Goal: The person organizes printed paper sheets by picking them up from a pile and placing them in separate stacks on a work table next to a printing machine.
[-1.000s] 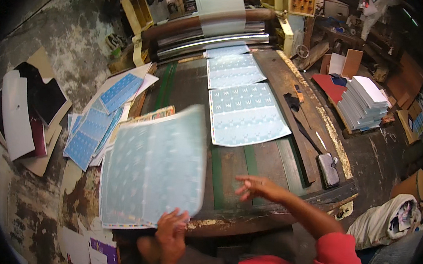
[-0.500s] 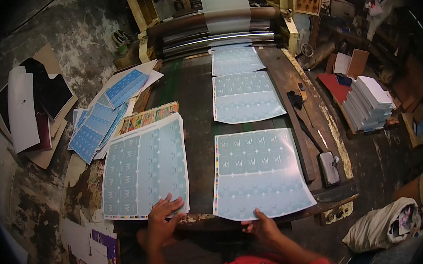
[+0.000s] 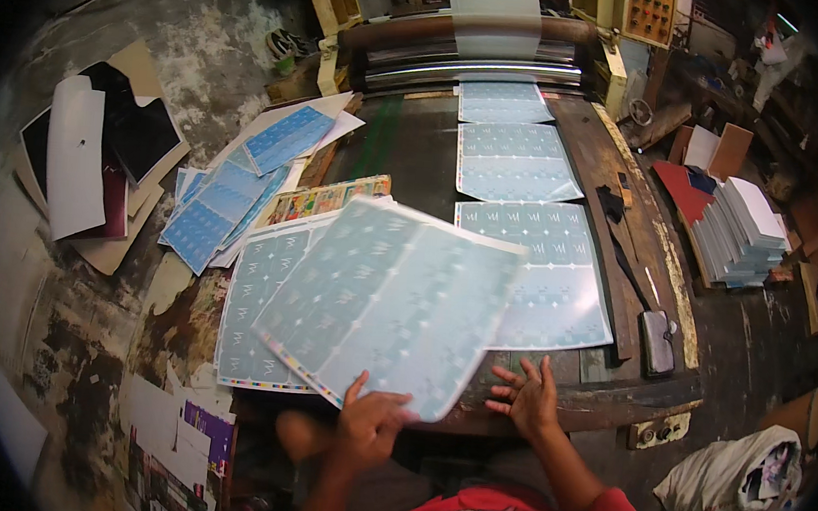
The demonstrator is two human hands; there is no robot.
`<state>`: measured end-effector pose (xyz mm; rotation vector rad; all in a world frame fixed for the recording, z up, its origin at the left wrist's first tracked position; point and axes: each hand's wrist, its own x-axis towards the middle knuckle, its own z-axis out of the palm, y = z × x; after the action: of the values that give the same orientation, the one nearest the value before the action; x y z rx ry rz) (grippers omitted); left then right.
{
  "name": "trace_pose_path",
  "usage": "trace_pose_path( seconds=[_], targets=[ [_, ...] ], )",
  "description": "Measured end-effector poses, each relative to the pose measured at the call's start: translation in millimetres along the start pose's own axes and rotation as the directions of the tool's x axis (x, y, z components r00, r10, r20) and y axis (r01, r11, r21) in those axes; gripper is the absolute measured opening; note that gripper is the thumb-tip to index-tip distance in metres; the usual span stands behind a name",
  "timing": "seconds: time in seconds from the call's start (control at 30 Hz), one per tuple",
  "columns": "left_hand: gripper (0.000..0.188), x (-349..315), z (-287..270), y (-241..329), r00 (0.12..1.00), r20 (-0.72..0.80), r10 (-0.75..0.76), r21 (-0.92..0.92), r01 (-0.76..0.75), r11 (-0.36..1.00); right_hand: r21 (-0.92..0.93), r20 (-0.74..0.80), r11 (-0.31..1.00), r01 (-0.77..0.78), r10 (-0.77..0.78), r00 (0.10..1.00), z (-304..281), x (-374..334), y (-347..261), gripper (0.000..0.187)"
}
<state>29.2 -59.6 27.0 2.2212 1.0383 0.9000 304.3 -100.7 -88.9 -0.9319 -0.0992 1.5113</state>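
Note:
My left hand (image 3: 374,422) is closed on the near edge of a pale blue printed sheet (image 3: 391,302). This sheet is slanted, with a colour-bar strip along its lower left edge. It covers part of a stack of similar sheets (image 3: 252,330) on the left and the corner of a printed sheet (image 3: 561,272) lying on the table to the right. By the table's front edge, my right hand (image 3: 527,399) is empty with its fingers spread, just right of the held sheet. Farther back lie another printed sheet (image 3: 515,163) and one below the rollers (image 3: 505,105).
A roller machine (image 3: 472,68) closes off the table's far end. Darker blue sheets (image 3: 210,216) lie fanned out at left. A long bar (image 3: 610,262) and a grey block (image 3: 657,340) sit along the right side. Beyond stands a white paper stack (image 3: 743,229).
My left hand has gone from resting on the stack's corner to holding a sheet turned askew above it. My right hand has let go of a sheet's near edge and opened. The view has shifted.

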Motion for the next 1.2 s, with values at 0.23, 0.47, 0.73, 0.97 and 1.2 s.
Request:
trace_pose_path(
  seconds=[0.23, 0.47, 0.73, 0.97, 1.2],
  targets=[
    [0.035, -6.2, 0.3, 14.0, 0.962, 0.227, 0.149, 0.037, -0.162, 0.986, -0.133, 0.183, 0.990, -0.040, 0.064, 0.981, -26.3, -67.5, 5.4, 0.034],
    [0.030, 5.6, 8.5, -12.2, 0.990, -0.107, 0.095, 0.575, -0.016, 0.818, -0.015, -0.021, 0.988, -0.155, 0.155, 0.988, -89.2, -116.0, 72.3, 0.037],
    [0.048, 13.5, -0.7, -20.9, 0.979, -0.192, 0.076, 0.288, -0.018, 0.957, 0.006, 0.022, 0.976, -0.219, 0.219, 0.975, -77.1, -133.4, 76.6, 0.049],
    [0.072, 213.7, 28.9, -14.6, 0.975, 0.219, 0.040, -0.050, -0.030, 0.998, -0.035, -0.021, 0.995, -0.096, 0.096, 0.995, -73.8, -109.3, 62.8, 0.052],
    [0.107, 382.5, 141.1, -191.8, 0.660, 0.490, -0.569, 0.351, 0.448, 0.822, -0.034, 0.058, 0.998, -0.049, 0.051, 0.997, -62.4, -75.0, 66.3, 0.051]
  ],
)
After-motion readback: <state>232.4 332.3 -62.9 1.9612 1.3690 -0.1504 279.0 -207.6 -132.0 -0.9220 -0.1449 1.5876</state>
